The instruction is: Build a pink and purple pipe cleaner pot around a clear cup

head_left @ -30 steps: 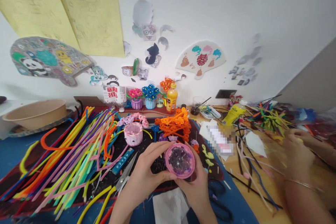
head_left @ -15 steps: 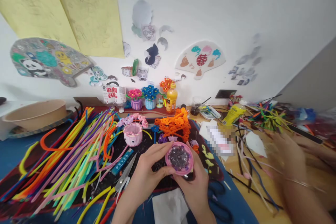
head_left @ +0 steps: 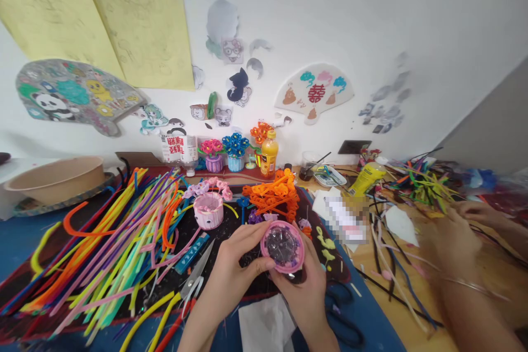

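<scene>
Round fuzzy-rimmed pink cup [head_left: 282, 246] (clear inside)

fuzzy pink-rimmed clear plastic cup [head_left: 282, 246]; fuzzy pipe cleaners [head_left: 119, 231].

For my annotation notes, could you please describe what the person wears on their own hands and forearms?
The left hand and right hand are bare: no gloves, rings or watch show. Both forearms are uncovered, with no sleeves in view.
</scene>
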`<action>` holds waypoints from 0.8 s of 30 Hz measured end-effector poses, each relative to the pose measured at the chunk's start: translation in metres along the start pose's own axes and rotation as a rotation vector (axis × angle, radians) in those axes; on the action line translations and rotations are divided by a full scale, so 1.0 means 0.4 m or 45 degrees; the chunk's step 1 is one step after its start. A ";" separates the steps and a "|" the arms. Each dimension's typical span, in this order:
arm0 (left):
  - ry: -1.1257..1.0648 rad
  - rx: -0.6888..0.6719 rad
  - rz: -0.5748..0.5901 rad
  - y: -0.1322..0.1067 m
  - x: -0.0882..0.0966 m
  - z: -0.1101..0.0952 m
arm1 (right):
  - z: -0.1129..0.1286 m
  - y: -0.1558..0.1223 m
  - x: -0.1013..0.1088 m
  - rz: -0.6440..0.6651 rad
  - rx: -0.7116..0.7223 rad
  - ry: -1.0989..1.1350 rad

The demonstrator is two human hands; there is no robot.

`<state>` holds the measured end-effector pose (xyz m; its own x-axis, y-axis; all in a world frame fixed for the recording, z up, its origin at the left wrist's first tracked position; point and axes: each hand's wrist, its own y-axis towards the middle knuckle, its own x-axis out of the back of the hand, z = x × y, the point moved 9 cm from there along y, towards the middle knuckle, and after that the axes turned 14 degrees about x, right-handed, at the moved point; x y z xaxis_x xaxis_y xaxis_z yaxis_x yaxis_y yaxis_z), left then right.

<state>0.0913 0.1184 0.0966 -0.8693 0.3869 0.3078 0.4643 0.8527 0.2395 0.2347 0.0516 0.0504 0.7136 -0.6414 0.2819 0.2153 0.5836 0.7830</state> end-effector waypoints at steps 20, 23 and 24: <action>0.032 0.044 0.020 -0.002 -0.026 0.026 | 0.010 0.007 0.008 -0.036 0.014 -0.143; -0.026 0.118 0.006 -0.002 -0.032 0.039 | 0.019 0.010 0.006 -0.026 0.018 -0.141; -0.035 0.144 0.007 -0.002 -0.036 0.043 | 0.021 0.011 0.004 -0.021 0.017 -0.137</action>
<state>0.1007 0.1181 0.0761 -0.8719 0.3995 0.2831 0.4481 0.8842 0.1322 0.2314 0.0488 0.0588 0.6344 -0.7009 0.3260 0.2168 0.5662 0.7953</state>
